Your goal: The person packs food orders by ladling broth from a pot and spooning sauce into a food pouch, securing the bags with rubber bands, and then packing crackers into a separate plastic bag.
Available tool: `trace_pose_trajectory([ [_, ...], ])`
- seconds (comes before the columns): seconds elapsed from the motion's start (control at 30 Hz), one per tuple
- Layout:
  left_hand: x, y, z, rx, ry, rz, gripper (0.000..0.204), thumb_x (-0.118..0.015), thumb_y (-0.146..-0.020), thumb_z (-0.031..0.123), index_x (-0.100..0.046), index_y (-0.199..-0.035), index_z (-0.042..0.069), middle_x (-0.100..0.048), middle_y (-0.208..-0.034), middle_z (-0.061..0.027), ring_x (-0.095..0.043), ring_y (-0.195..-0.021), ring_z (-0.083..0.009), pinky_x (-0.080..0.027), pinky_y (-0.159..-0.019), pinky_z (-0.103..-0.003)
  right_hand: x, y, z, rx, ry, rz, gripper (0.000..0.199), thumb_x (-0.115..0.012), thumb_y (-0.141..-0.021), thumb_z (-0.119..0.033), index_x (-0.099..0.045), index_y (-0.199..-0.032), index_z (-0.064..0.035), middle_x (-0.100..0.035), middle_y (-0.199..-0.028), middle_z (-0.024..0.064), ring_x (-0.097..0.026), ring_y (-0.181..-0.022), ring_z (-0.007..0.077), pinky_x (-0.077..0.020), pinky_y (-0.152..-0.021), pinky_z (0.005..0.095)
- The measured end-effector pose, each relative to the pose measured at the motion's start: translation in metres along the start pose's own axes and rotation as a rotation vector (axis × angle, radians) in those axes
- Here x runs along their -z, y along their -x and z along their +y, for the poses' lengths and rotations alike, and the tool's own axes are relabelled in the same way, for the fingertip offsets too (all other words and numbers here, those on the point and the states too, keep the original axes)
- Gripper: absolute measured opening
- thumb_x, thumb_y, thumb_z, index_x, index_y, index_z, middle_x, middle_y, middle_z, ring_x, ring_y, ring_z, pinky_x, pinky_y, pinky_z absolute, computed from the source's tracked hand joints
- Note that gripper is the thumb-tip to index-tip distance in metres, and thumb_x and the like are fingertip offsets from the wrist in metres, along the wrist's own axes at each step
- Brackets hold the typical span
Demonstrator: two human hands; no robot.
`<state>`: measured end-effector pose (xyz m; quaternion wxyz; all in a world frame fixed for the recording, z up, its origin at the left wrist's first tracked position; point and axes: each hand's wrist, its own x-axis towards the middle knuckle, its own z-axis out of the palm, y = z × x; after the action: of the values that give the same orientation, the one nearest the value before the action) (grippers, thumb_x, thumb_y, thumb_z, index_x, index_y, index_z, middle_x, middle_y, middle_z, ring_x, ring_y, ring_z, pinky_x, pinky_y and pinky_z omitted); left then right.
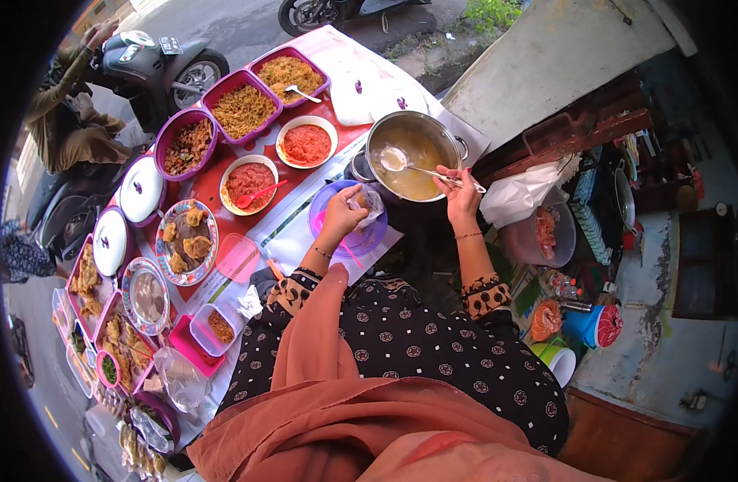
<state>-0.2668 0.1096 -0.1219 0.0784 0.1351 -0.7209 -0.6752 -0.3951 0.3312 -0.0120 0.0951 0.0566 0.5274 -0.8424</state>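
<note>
My right hand (pixel 462 193) is closed round the handle of a metal ladle (pixel 394 158), whose bowl sits in the cloudy broth of a large steel pot (pixel 457 143). My left hand (pixel 341 215) pinches a small clear plastic bag (pixel 370 206) beside the pot's near left side. Under the bag stands a purple basin (pixel 317 210) with a pink utensil handle (pixel 352 254) leaning out of it. Whatever is inside the bag is too unclear to name. Left of the pot are two bowls of red sauce (pixel 307 145), one with a red spoon (pixel 260 194).
Purple tubs of noodles (pixel 239 112) stand at the far side. Plates of fried food (pixel 196 247) and white lidded tubs (pixel 110 241) fill the left. A person (pixel 72 120) sits near a parked scooter (pixel 194 76). At right are a white plastic bag (pixel 517 193) and a clear bucket (pixel 558 241).
</note>
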Motion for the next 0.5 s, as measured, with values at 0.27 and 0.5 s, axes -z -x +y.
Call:
trace_pose_trajectory([
  [0.27,0.003,0.000,0.017,0.013,-0.007,0.028,0.063,-0.068,-0.062,0.001,-0.054,-0.123,0.002,-0.062,-0.088,-0.0022,-0.053,-0.063,-0.0057,-0.046,-0.058,-0.021,-0.004,0.037,-0.030,-0.071,-0.024,-0.062,0.036,-0.036,-0.097,-0.021,-0.054,-0.081,0.0062,-0.060,-0.099,0.0292,-0.061,-0.094,0.0371,-0.0532,-0.082,0.0469],
  [0.5,0.011,-0.001,0.022,0.190,0.059,-0.021,0.065,-0.070,-0.058,0.008,-0.056,-0.121,0.002,-0.062,-0.106,-0.0084,-0.060,-0.085,-0.0127,-0.048,-0.077,-0.025,-0.008,0.058,-0.031,-0.150,0.013,-0.159,0.036,-0.034,-0.096,-0.020,-0.054,-0.080,0.0059,-0.060,-0.098,0.0292,-0.061,-0.095,0.0369,-0.0531,-0.082,0.0472],
])
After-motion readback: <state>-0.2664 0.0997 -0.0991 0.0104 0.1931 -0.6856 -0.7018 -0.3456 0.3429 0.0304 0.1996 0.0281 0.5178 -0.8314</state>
